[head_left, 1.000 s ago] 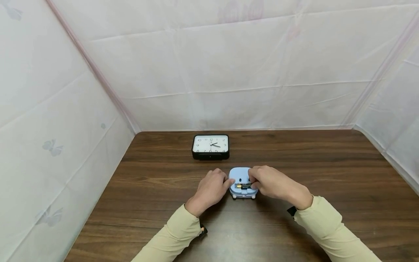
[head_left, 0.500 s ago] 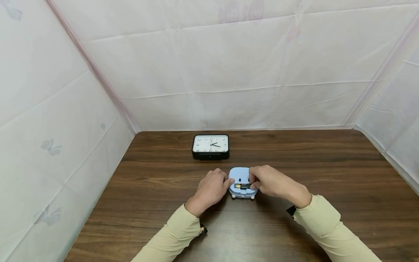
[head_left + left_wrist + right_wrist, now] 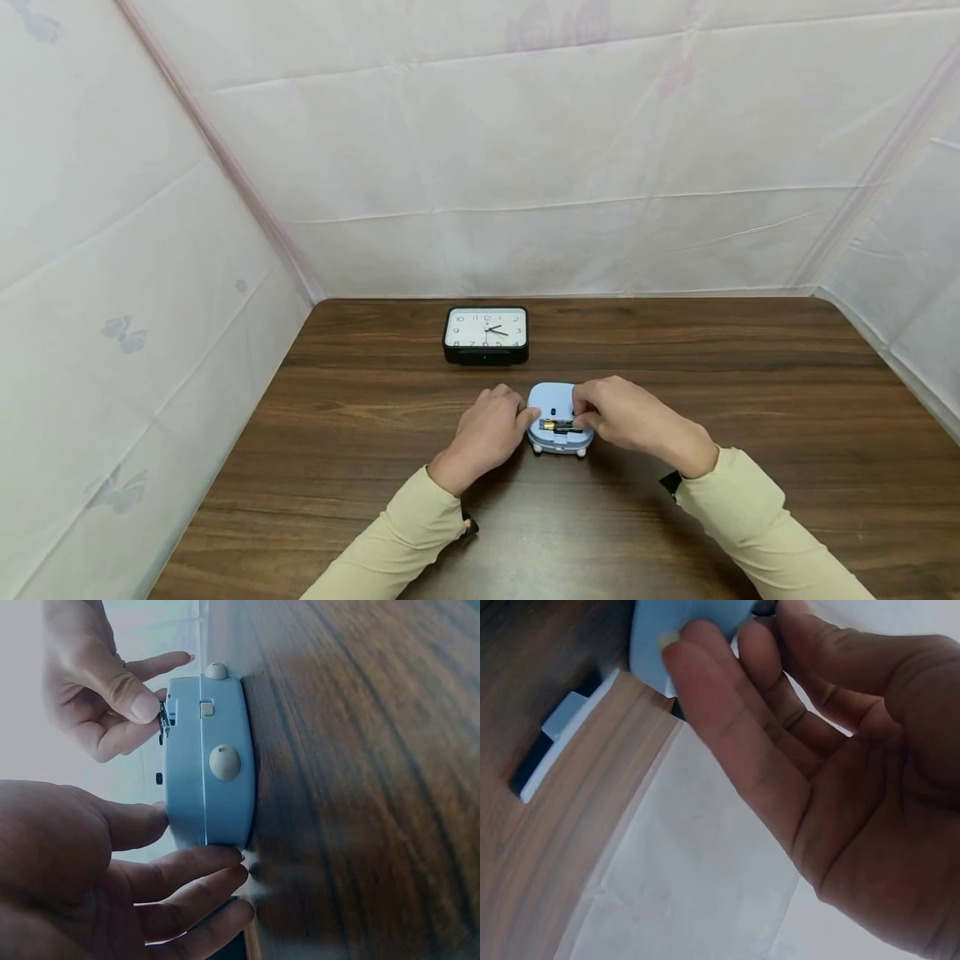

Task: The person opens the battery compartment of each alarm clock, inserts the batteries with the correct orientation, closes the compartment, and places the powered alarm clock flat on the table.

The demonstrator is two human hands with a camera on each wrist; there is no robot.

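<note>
A small light-blue alarm clock (image 3: 553, 397) lies on its face, its back up with two black knobs and an uncovered battery slot. My left hand (image 3: 489, 429) holds its left side, thumb on the back and fingers along the edge, as the left wrist view shows. A black and gold battery (image 3: 557, 426) lies at the slot. Thumb and forefinger of my right hand (image 3: 633, 421) pinch at its right end, which they partly hide. In the right wrist view, the other fingers reach beside the clock body (image 3: 656, 645).
A black rectangular clock (image 3: 486, 335) with a white dial lies farther back on the wooden table (image 3: 360, 367). A light-blue battery cover (image 3: 568, 724) lies on the table near the right hand, in the right wrist view. White sheeting (image 3: 525, 167) surrounds the table.
Both hands keep their places on the blue clock and battery. The battery's right end appears slightly lower than before. The head view shifts a little.
</note>
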